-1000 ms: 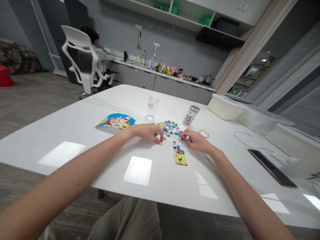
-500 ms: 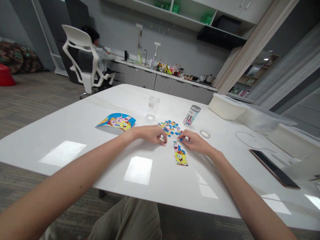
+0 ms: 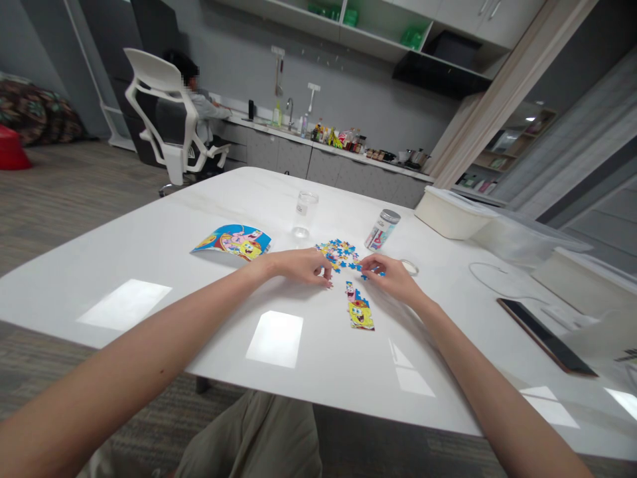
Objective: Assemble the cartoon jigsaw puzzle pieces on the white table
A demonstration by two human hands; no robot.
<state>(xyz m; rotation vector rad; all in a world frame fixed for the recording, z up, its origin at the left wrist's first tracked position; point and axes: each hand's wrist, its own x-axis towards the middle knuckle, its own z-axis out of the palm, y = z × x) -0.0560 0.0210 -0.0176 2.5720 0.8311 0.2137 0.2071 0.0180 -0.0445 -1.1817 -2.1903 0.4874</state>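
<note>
Loose jigsaw puzzle pieces [image 3: 339, 252], mostly blue and yellow, lie in a pile between my hands. My left hand [image 3: 311, 267] rests at the pile's near left side, thumb and forefinger pinched on a small puzzle piece [image 3: 329, 285]. At the right edge of the pile is my right hand [image 3: 387, 273], its fingers closed at a blue puzzle piece; more blue shows beneath them. Closer to me lies a joined strip of puzzle [image 3: 360, 312] with a yellow cartoon face, touched by neither hand. A curved picture sheet [image 3: 233, 240] with matching characters lies left of the pile.
Behind the pile stand a clear jar [image 3: 302, 216] and a printed canister [image 3: 382, 230] with a metal lid. A round lid [image 3: 409, 267] is partly behind my right hand. Storage boxes [image 3: 450, 211], a cable and a dark tablet [image 3: 545, 335] lie right. A person sits beyond the table.
My right hand has moved slightly away from me and to the right, from above the joined strip to the pile's edge. My left hand stays nearly still with its piece.
</note>
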